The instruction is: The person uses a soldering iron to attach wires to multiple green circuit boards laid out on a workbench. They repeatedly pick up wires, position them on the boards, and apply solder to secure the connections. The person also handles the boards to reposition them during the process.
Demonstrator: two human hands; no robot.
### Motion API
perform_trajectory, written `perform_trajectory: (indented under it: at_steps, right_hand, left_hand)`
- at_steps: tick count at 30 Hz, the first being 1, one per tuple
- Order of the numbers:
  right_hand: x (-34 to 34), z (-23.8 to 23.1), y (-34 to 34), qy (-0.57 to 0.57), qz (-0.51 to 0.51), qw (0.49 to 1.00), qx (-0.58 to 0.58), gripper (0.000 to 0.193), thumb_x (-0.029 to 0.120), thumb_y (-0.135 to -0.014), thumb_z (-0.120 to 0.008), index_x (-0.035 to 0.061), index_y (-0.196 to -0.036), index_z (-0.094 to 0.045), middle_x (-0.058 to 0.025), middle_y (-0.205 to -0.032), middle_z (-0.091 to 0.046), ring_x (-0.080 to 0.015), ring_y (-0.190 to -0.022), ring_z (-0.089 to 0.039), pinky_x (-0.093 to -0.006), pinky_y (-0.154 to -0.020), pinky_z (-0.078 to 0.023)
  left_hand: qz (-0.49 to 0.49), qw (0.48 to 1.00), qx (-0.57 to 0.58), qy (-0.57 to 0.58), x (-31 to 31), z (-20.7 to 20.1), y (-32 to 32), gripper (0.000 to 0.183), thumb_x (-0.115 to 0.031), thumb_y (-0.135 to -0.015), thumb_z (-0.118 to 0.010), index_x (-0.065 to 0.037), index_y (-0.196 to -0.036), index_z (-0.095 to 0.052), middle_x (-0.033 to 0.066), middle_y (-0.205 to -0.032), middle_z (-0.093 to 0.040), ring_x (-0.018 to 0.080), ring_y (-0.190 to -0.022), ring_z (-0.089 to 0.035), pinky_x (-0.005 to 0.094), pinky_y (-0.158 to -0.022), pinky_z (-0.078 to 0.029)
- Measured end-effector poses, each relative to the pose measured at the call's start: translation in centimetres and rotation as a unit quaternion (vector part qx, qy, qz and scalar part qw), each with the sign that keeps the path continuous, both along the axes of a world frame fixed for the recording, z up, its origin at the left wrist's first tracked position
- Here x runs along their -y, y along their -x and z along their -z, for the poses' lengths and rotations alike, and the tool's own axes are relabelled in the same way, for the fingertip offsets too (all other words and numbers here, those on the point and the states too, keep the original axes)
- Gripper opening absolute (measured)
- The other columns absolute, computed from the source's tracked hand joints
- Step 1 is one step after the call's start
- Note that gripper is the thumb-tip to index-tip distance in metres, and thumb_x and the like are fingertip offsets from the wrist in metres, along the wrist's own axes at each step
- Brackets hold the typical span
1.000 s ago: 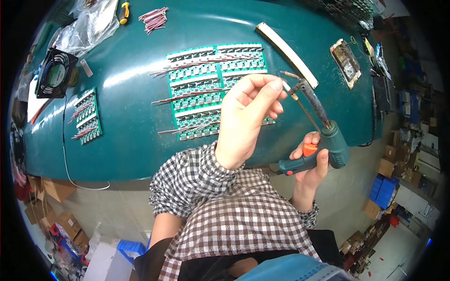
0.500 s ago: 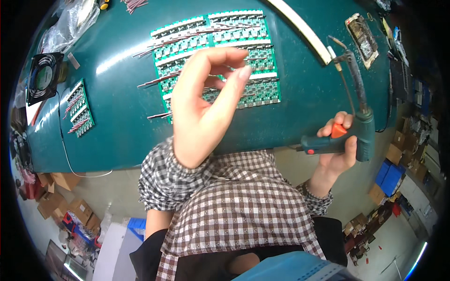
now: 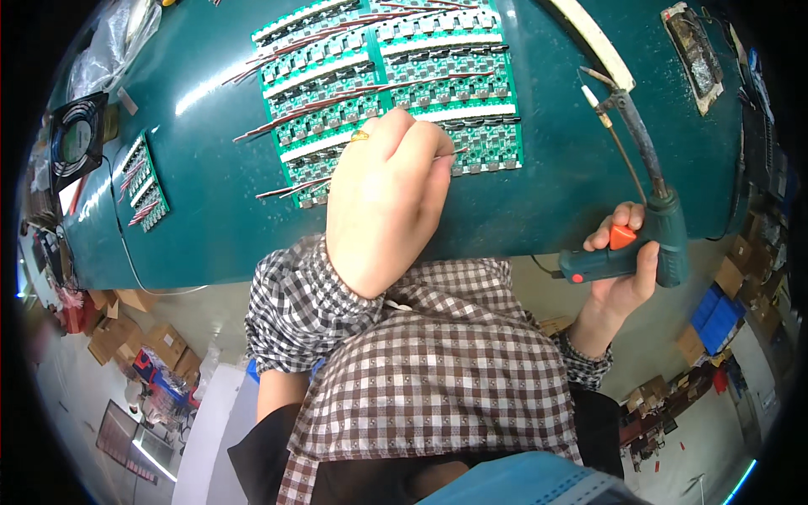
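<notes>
A panel of green circuit boards (image 3: 391, 63), with white connector rows and thin dark-red and black wires (image 3: 316, 105) laid across it, lies on the table ahead of me. Over its lower middle, my left hand (image 3: 387, 198) is closed, its fingertips pinched at the end of a thin wire (image 3: 459, 152). The palm and curled fingers hide part of the bottom row. On the right, my right hand (image 3: 621, 273) grips the dark-green handle of a soldering gun (image 3: 671, 240) with an orange trigger. Its long metal barrel and feed tube point away from me, apart from the panel.
A smaller board strip (image 3: 145, 181) with wires lies at left, beside a black fan (image 3: 77, 139) and plastic bags (image 3: 114, 46). A white curved strip (image 3: 598, 42) crosses behind the gun's tip. A dark, pale-edged tray (image 3: 694, 59) sits far right. The green table's (image 3: 210, 244) front edge is near my waist.
My left hand has gone from a loose curl with thumb and fingers apart to a pinch low over the panel. My right hand still holds the soldering gun. The whole view has shifted slightly.
</notes>
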State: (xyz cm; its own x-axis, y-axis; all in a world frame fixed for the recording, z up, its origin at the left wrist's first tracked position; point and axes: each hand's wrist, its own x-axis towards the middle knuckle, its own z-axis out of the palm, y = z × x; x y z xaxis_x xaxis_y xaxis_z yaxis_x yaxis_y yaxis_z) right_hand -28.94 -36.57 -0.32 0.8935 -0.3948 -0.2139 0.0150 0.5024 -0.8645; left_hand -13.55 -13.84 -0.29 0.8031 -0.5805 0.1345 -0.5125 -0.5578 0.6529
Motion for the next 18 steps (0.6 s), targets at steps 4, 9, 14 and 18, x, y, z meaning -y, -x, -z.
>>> perform_trajectory:
  at_steps: [4, 9, 14, 18]
  right_hand:
    - [0.2, -0.1, 0.4, -0.028, -0.012, 1.000, -0.004, 0.039, 0.032, -0.089, -0.055, -0.0006, -0.104, -0.041, -0.0127, -0.100, -0.046, -0.0209, -0.080, -0.059, -0.0346, -0.069, -0.055]
    - [0.1, -0.6, 1.2, 0.048, -0.005, 0.998, -0.046, 0.043, 0.032, -0.088, -0.056, -0.0035, -0.107, -0.042, -0.0142, -0.099, -0.049, -0.0245, -0.083, -0.062, -0.0364, -0.073, -0.056]
    - [-0.7, -1.5, 1.8, 0.129, 0.015, 0.987, -0.097, 0.048, 0.032, -0.086, -0.059, -0.0072, -0.110, -0.044, -0.0158, -0.098, -0.052, -0.0287, -0.086, -0.063, -0.0378, -0.073, -0.057]
    - [-1.0, -2.0, 2.0, 0.160, 0.012, 0.980, -0.119, 0.049, 0.031, -0.085, -0.060, -0.0081, -0.111, -0.046, -0.0168, -0.096, -0.054, -0.0298, -0.084, -0.063, -0.0372, -0.069, -0.058]
  left_hand:
    - [-0.016, 1.000, -0.016, -0.006, 0.3, 0.1, 0.3, 0.013, 0.001, -0.072, -0.065, -0.004, -0.080, -0.055, 0.0068, -0.076, -0.054, 0.0226, -0.069, -0.055, 0.0318, -0.060, -0.044]
    - [-0.033, 0.999, 0.005, -0.007, 0.9, 0.8, 0.5, 0.014, 0.000, -0.070, -0.065, -0.005, -0.078, -0.054, 0.0066, -0.075, -0.053, 0.0220, -0.069, -0.055, 0.0316, -0.061, -0.044]
    - [-0.037, 0.999, 0.027, -0.027, 1.1, 0.8, 0.7, 0.014, -0.001, -0.070, -0.065, -0.005, -0.078, -0.055, 0.0056, -0.075, -0.053, 0.0217, -0.069, -0.055, 0.0327, -0.061, -0.043]
    - [-0.036, 0.998, 0.029, -0.034, 1.1, 0.8, 0.6, 0.014, -0.001, -0.069, -0.066, -0.006, -0.077, -0.055, 0.0044, -0.074, -0.053, 0.0211, -0.069, -0.054, 0.0323, -0.061, -0.041]
